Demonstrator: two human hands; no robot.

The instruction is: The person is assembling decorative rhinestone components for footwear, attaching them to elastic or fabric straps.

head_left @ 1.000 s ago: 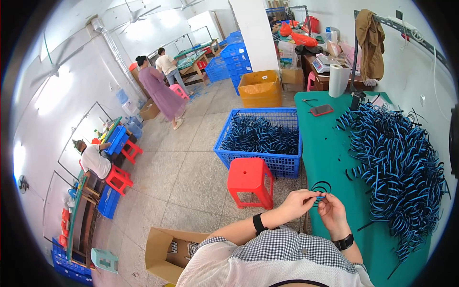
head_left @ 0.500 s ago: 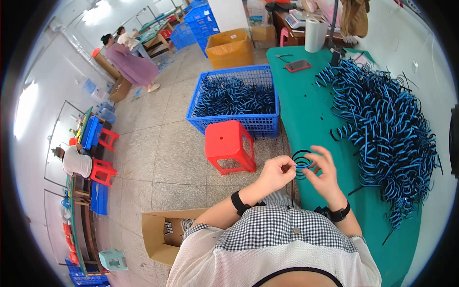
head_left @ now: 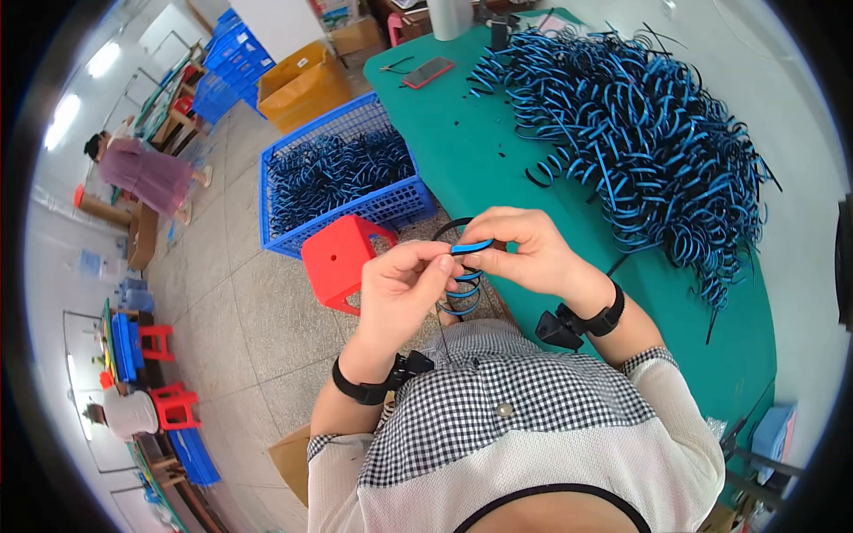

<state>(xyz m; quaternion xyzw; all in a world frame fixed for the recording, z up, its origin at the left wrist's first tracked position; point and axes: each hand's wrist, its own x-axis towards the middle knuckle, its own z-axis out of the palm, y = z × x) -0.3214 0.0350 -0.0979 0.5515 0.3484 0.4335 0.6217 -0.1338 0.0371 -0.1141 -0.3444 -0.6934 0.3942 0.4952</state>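
Observation:
A coiled blue-and-black strip (head_left: 472,248) is stretched between my two hands in front of my body. My left hand (head_left: 398,289) pinches one part of it between thumb and fingers. My right hand (head_left: 526,250) pinches it a short way to the right. Loops of the coil hang below the fingers, and a black curve rises behind them. Beyond my right hand, a large heap of similar coiled strips (head_left: 622,151) covers much of the green table (head_left: 462,133). Below and behind my left hand stands a red stool (head_left: 336,258).
A blue plastic basket (head_left: 267,200) holding more coils stands left of the table. A red-edged phone (head_left: 428,72) and small pliers (head_left: 396,65) lie on the far tabletop. Behind are a yellow bin (head_left: 302,89) and blue crates (head_left: 235,53). Other people (head_left: 147,173) are far left.
Both hands have come up closer with the coil, and its strip is now drawn out between the fingertips. My right fingers, spread before, have closed on it. The view has turned toward the table.

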